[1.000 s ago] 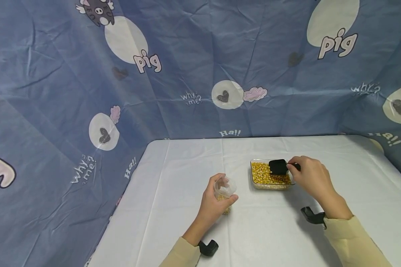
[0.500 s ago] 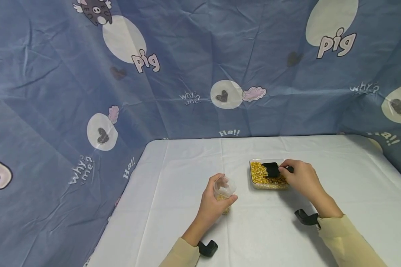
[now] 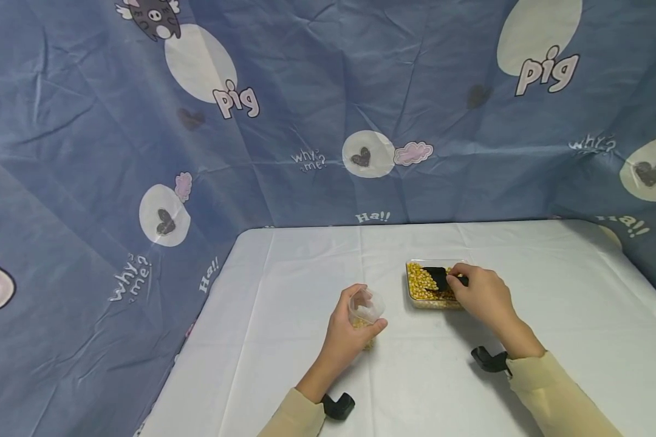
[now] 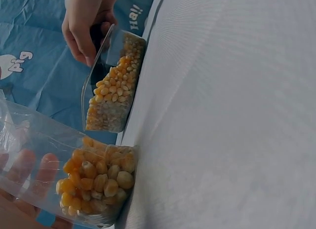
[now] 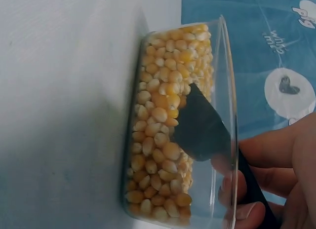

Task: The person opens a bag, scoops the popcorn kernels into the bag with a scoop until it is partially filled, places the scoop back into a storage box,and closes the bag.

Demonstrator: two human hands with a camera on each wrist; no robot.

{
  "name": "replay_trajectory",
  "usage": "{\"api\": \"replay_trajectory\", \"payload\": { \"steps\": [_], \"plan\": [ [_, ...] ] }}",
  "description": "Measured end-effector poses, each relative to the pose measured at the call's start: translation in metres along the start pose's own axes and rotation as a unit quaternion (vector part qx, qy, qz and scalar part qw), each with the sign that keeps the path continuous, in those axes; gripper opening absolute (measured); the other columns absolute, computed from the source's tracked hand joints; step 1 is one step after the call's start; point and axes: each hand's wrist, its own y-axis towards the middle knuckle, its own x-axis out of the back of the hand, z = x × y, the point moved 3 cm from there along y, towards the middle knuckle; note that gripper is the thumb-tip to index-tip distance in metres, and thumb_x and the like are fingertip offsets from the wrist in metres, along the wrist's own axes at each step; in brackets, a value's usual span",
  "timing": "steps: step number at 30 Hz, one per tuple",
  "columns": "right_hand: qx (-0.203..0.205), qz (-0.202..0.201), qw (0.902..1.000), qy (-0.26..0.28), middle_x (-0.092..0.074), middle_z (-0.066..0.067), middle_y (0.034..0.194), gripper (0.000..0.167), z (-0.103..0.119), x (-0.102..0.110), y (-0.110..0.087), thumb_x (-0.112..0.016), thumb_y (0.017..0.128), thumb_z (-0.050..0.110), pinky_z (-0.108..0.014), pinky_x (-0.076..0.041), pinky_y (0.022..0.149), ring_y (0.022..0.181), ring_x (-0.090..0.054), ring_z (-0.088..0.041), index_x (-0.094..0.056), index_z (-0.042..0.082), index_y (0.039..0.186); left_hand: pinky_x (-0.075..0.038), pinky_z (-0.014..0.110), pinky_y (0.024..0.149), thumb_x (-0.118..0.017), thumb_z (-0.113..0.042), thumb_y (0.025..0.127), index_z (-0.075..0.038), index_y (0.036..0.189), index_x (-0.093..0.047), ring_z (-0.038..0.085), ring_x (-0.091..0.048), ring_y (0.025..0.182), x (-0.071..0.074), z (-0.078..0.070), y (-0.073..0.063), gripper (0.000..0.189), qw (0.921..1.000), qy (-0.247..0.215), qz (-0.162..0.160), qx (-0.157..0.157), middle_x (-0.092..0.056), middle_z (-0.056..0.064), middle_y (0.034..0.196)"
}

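My left hand (image 3: 343, 331) grips a clear plastic bag (image 4: 44, 135) that stands on the table, its mouth open at the top. Corn kernels (image 4: 98, 182) fill its lower part. To the right and farther back, my right hand (image 3: 483, 300) pinches the handle of a small black scoop (image 5: 202, 128). The blade of that scoop is pushed into the kernels inside a clear rectangular container (image 3: 437, 305), its tip hidden among them. In the right wrist view, kernels (image 5: 158, 140) lie piled against the container's wall, and my fingers are at the rim.
A white cloth (image 3: 415, 376) covers the table. Behind it and along the left hangs a blue printed curtain (image 3: 284, 109). Black wrist mounts (image 3: 490, 359) stick out below both hands.
My right hand has moved left and slightly down, driving the scoop from above the kernels into them toward the container's left side. The left hand keeps holding the bag in place.
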Motion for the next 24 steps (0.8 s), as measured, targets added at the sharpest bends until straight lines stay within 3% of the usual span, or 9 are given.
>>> {"api": "replay_trajectory", "payload": {
  "steps": [6,12,16,19,24],
  "plan": [
    [-0.018,0.004,0.9995,0.027,-0.057,-0.003,0.068,0.022,-0.001,0.004,0.001,-0.063,0.1,0.026,-0.036,-0.03,0.05,0.051,-0.038,-0.021,-0.074,0.009,0.109,-0.036,0.061,0.102,-0.083,-0.011,0.084,-0.002,0.141,-0.044,0.036,-0.054,0.119,0.002,0.0,0.0,0.069,0.9999,-0.013,-0.001,-0.005,-0.057,0.017,0.128],
    [-0.027,0.02,0.9984,0.046,-0.063,-0.002,0.076,0.026,-0.005,0.008,0.003,-0.062,0.101,0.03,-0.037,-0.034,0.057,0.06,-0.045,-0.021,-0.075,0.009,0.107,-0.038,0.057,0.101,-0.082,-0.013,0.086,-0.008,0.14,-0.045,0.034,-0.055,0.118,0.002,-0.003,0.0,0.066,0.9999,-0.011,0.003,-0.002,-0.057,0.015,0.128],
    [-0.029,0.026,0.998,0.05,-0.065,-0.001,0.076,0.026,-0.005,0.009,0.004,-0.062,0.101,0.029,-0.037,-0.035,0.058,0.061,-0.046,-0.021,-0.076,0.008,0.106,-0.038,0.059,0.101,-0.082,-0.012,0.085,-0.004,0.141,-0.044,0.035,-0.054,0.119,0.001,0.0,0.0,0.067,1.0,-0.007,0.003,0.001,-0.057,0.018,0.128],
    [-0.03,0.034,0.9974,0.057,-0.066,-0.003,0.077,0.025,-0.006,0.009,0.004,-0.062,0.101,0.028,-0.037,-0.035,0.057,0.059,-0.044,-0.022,-0.076,0.008,0.107,-0.038,0.059,0.102,-0.083,-0.013,0.085,-0.004,0.142,-0.043,0.033,-0.054,0.12,-0.002,0.013,0.001,0.071,1.0,-0.001,-0.001,0.008,-0.057,0.016,0.128],
    [-0.035,0.04,0.9963,0.068,-0.067,-0.005,0.082,0.026,-0.007,0.011,0.003,-0.061,0.101,0.03,-0.037,-0.035,0.059,0.064,-0.046,-0.022,-0.076,0.009,0.105,-0.04,0.055,0.101,-0.085,-0.02,0.084,-0.014,0.143,-0.044,0.024,-0.055,0.12,-0.002,0.035,0.004,0.072,0.9999,0.006,-0.004,0.009,-0.058,0.003,0.128]
  ]
}}
